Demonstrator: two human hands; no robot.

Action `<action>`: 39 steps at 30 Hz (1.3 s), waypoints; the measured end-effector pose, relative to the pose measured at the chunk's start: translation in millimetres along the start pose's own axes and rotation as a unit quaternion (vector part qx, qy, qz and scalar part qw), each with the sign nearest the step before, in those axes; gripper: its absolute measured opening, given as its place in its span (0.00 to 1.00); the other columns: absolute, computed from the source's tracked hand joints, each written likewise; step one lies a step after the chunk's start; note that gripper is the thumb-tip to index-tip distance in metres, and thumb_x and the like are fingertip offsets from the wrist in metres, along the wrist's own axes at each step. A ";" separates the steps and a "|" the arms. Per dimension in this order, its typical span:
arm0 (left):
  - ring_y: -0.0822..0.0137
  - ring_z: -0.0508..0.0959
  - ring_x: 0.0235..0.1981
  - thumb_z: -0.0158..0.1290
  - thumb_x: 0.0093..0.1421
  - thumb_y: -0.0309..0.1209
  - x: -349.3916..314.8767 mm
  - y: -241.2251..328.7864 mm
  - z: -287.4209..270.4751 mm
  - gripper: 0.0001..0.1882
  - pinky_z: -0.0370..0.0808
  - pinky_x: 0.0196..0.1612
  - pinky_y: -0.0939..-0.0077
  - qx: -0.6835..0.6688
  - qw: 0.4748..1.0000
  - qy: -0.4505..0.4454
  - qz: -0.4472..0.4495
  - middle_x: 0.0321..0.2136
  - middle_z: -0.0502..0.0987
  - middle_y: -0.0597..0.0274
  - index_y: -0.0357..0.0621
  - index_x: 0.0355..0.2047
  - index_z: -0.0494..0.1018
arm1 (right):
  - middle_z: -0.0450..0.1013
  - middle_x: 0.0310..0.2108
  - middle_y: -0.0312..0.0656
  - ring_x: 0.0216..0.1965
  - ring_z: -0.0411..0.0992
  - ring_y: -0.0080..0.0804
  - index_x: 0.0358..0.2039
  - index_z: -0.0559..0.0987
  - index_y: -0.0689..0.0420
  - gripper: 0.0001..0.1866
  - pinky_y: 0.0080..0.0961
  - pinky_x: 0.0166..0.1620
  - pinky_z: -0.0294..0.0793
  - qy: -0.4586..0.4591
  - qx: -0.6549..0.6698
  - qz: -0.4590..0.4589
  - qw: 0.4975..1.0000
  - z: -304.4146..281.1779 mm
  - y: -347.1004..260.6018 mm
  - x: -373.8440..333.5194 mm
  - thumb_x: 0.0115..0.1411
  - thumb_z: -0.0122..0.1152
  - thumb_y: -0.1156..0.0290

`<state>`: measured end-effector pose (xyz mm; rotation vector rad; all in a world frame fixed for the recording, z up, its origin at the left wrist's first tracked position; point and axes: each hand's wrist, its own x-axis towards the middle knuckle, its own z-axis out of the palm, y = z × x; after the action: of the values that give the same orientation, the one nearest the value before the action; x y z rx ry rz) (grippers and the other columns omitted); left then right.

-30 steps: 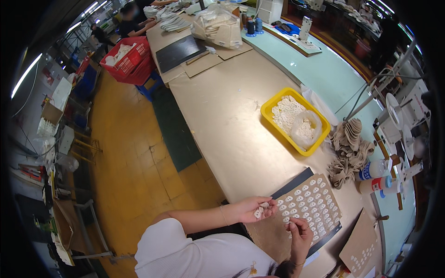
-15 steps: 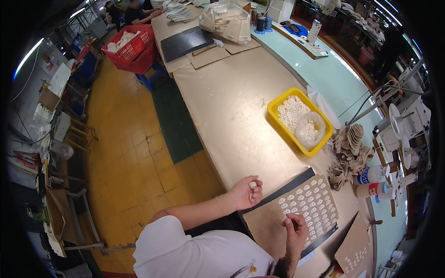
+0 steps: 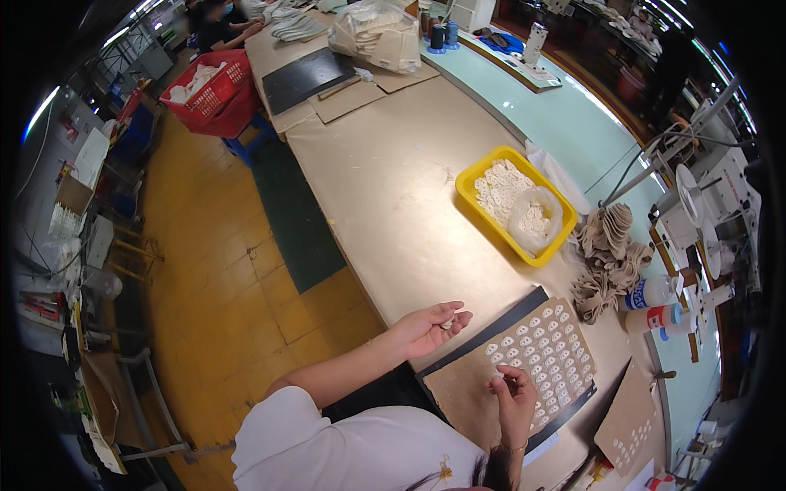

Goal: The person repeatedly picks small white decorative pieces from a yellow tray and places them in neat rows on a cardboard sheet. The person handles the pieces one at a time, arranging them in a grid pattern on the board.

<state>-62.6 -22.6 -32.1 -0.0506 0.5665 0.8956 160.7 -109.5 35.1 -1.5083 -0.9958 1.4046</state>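
Note:
My left hand [image 3: 427, 329] is loosely cupped above the table's near edge, with small white oval pieces [image 3: 447, 324] between its curled fingers. Thumb and fingertips of my right hand [image 3: 514, 399] pinch one more small white piece [image 3: 498, 375], just over a brown cardboard sheet [image 3: 463, 394]. Rows of white oval pieces, each with small dark marks, cover the sheet's right part; its left part is bare. Beneath the sheet lies a dark board [image 3: 534, 298]. Beyond it stands a yellow basket [image 3: 468, 195] heaped with similar white pieces, some in a clear plastic bag [image 3: 530, 214].
Brown fabric bundles [image 3: 607, 263] and bottles [image 3: 655, 317] stand right of the sheet. Another card with white pieces [image 3: 626, 421] lies at the lower right. Farther off are a black board [image 3: 307, 80], a bagged stack [image 3: 378, 37], a red crate [image 3: 214, 90] and a seated person.
My left hand's fingers have loosened from a tighter curl, showing the pieces inside. My right hand, still pinching a piece, has lifted slightly. The whole view has shifted a little.

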 end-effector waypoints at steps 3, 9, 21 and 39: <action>0.71 0.77 0.36 0.46 0.67 0.30 4.1 0.7 -12.2 0.13 0.77 0.39 0.83 0.032 0.999 -0.035 -0.004 0.39 0.75 0.57 0.37 0.49 0.67 | 0.73 0.29 0.36 0.29 0.74 0.21 0.40 0.75 0.65 0.09 0.16 0.33 0.72 0.004 -0.002 -0.001 1.000 -1.5 3.2 0.9 0.59 0.59 0.78; 0.72 0.77 0.34 0.48 0.66 0.31 0.0 1.6 1.6 0.09 0.76 0.37 0.82 0.113 0.993 0.016 0.008 0.37 0.76 0.59 0.40 0.44 0.69 | 0.74 0.28 0.36 0.29 0.74 0.20 0.39 0.76 0.63 0.08 0.15 0.34 0.72 0.025 -0.016 -0.025 0.999 -7.5 11.9 3.8 0.59 0.60 0.77; 0.69 0.77 0.36 0.45 0.67 0.30 -0.5 1.3 5.0 0.15 0.77 0.40 0.79 0.135 0.991 -0.010 0.005 0.39 0.76 0.55 0.35 0.51 0.67 | 0.70 0.33 0.37 0.32 0.74 0.23 0.37 0.77 0.64 0.06 0.17 0.37 0.75 0.025 -0.004 -0.038 0.999 -9.3 15.0 7.3 0.58 0.60 0.81; 0.71 0.78 0.31 0.49 0.65 0.32 -3.5 -2.8 11.7 0.07 0.78 0.35 0.79 0.136 0.991 -0.006 -0.014 0.33 0.78 0.58 0.41 0.38 0.72 | 0.73 0.30 0.35 0.32 0.74 0.21 0.38 0.76 0.64 0.07 0.16 0.38 0.72 0.009 0.000 -0.020 1.000 -6.1 10.9 3.2 0.59 0.60 0.78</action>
<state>-57.0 -23.7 -20.9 0.1930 0.6702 0.7841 167.2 -110.6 24.0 -1.4906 -1.0105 1.3605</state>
